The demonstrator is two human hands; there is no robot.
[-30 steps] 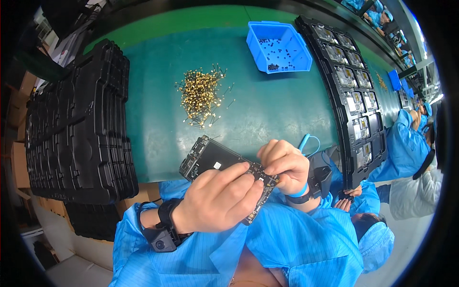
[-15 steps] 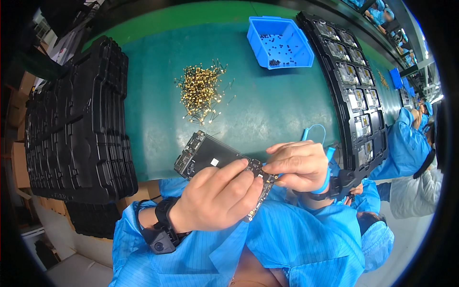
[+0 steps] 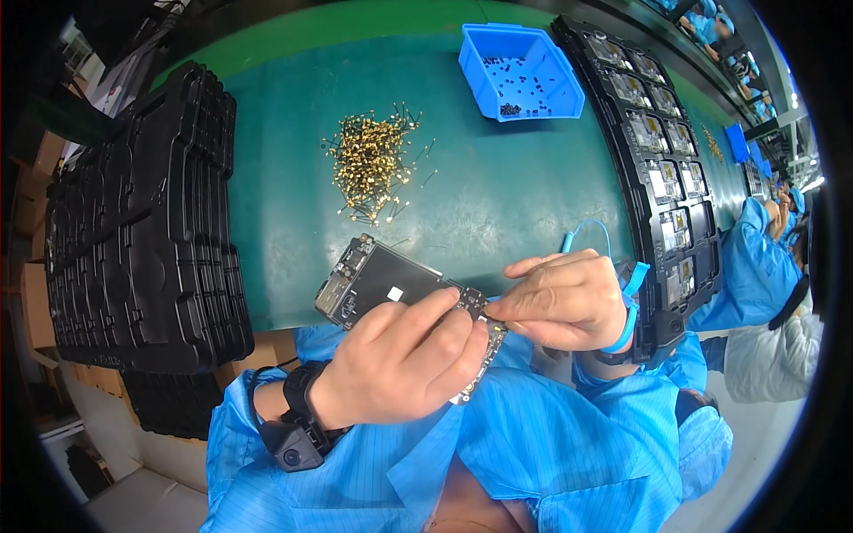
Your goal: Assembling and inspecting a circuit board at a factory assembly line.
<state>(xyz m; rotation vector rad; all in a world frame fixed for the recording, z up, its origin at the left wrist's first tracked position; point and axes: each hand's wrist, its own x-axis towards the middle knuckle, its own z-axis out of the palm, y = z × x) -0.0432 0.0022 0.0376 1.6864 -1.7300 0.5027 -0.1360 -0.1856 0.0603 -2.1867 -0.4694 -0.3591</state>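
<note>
While left fingers (image 3: 428, 313) grip the device (image 3: 410, 270), right fingers (image 3: 553, 300) pinch at its edge; anything held is hidden.

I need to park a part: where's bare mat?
Free: green mat between the gold-tipped cable pile and loaded tray, nearer than the blue bin; also between the pile and stacked black trays. Crowded: nearest the body, with left hand, right hand and circuit board assembly.

There's one held device (image 3: 380, 275), one nearby blue bin (image 3: 515, 43) and ten tray-mounted units (image 3: 663, 180).
</note>
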